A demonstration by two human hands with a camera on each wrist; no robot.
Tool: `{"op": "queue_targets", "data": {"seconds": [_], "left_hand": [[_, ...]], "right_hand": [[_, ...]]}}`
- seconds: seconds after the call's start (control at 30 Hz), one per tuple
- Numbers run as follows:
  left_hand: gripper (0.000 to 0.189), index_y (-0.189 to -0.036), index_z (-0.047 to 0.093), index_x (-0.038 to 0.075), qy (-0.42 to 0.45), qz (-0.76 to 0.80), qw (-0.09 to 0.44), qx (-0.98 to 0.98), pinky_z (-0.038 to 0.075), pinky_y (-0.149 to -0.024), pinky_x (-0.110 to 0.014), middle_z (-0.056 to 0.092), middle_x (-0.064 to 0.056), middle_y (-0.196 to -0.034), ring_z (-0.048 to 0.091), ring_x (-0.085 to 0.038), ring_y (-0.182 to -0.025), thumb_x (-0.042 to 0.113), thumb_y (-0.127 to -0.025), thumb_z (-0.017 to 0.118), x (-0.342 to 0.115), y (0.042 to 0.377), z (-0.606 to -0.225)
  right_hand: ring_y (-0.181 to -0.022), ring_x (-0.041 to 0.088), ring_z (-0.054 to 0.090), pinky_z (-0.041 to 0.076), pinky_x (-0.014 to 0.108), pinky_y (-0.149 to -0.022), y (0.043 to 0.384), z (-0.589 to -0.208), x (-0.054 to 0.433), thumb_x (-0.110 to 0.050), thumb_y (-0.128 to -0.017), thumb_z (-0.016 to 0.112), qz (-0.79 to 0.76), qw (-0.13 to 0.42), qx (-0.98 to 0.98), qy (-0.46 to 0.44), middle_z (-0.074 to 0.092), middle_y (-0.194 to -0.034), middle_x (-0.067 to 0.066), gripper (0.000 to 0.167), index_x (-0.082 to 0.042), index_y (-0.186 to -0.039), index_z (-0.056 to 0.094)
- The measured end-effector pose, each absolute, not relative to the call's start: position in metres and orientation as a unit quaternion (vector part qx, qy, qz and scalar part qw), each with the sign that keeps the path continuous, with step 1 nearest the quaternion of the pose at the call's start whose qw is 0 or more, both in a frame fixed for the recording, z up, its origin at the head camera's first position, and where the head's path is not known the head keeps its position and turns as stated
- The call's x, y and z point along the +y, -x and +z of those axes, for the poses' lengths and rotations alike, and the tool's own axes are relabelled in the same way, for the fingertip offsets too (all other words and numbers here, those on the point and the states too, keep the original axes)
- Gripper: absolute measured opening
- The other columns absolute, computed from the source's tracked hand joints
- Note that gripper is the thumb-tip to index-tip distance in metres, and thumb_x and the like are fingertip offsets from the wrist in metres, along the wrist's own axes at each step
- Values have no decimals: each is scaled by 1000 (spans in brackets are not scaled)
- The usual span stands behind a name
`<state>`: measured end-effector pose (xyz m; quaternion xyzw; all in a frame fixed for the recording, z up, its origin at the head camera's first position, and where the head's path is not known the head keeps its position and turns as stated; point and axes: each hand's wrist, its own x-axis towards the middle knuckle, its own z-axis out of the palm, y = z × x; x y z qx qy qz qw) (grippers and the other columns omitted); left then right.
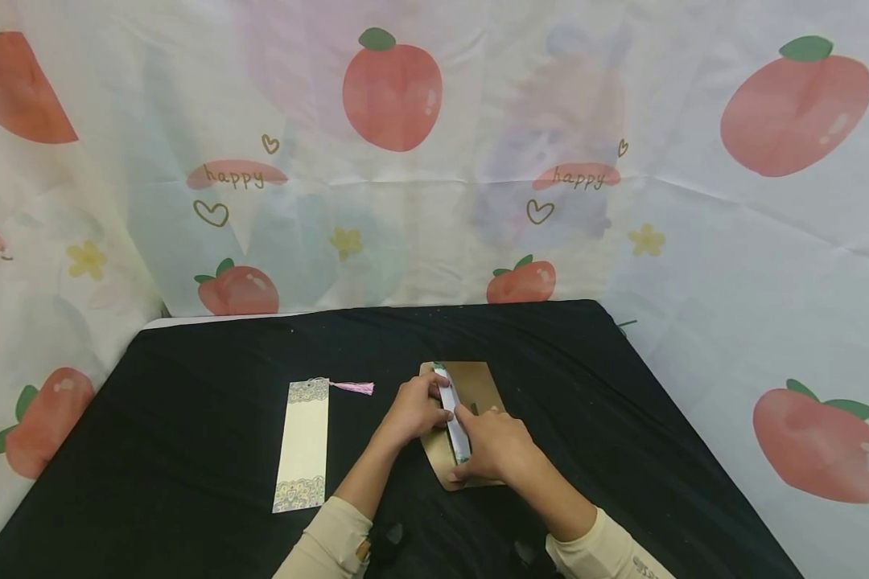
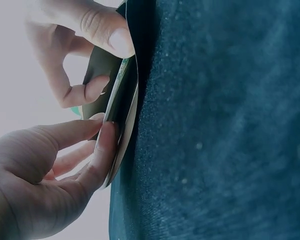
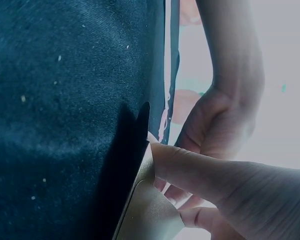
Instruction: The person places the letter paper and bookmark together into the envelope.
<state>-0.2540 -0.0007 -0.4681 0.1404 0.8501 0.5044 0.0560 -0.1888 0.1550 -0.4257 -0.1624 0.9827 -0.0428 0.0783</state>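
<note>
A brown kraft-paper envelope lies on the black cloth before me, its side lifted apart in the left wrist view. A narrow white card with green at its ends stands partly inside it. My left hand pinches the card's edge between thumb and fingers. On the near right, my right hand grips the envelope's edge, the thumb along its rim and a finger bent toward the opening. In the right wrist view the envelope shows bent up below the thumb. The card's lower part is hidden.
To the left lies a cream bookmark with lace-patterned ends and a pink tassel at its top. Black cloth covers the table. A fruit-printed curtain hangs behind and at both sides.
</note>
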Motion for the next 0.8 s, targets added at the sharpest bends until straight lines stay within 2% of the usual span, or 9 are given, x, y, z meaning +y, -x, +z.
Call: {"op": "queue_targets", "data": {"seconds": [0.23, 0.43, 0.67, 0.8], "left_hand": [[48, -122, 66, -3, -139, 478, 49, 866, 56, -71, -34, 71, -15, -100, 69, -18, -74, -4, -78, 87, -3, 253, -465], [47, -122, 67, -2, -144, 470, 33, 870, 55, -74, -35, 72, -15, -103, 67, -23, -89, -1, -79, 86, -11, 250, -463], [44, -121, 67, -3, -155, 474, 26, 866, 56, -71, -35, 72, -15, -102, 68, -22, -82, -2, -80, 82, -24, 245, -461], [43, -121, 67, -3, -162, 463, 16, 871, 54, -77, -40, 72, -15, -102, 66, -26, -89, 0, -81, 82, -32, 243, -457]], "right_hand": [[-86, 33, 64, 54, 54, -71, 189, -423, 155, -52, -66, 95, -49, 86, 982, 159, 67, -93, 14, 93, -13, -141, 57], [-89, 35, 65, 54, 55, -72, 189, -423, 154, -52, -66, 96, -48, 91, 983, 154, 68, -96, 15, 93, -12, -140, 58], [-86, 34, 65, 54, 55, -71, 191, -426, 154, -53, -66, 96, -50, 93, 983, 153, 68, -93, 13, 87, -11, -133, 60], [-87, 34, 65, 54, 55, -71, 191, -425, 153, -53, -66, 95, -48, 97, 982, 152, 68, -93, 13, 88, -11, -134, 59]]}}
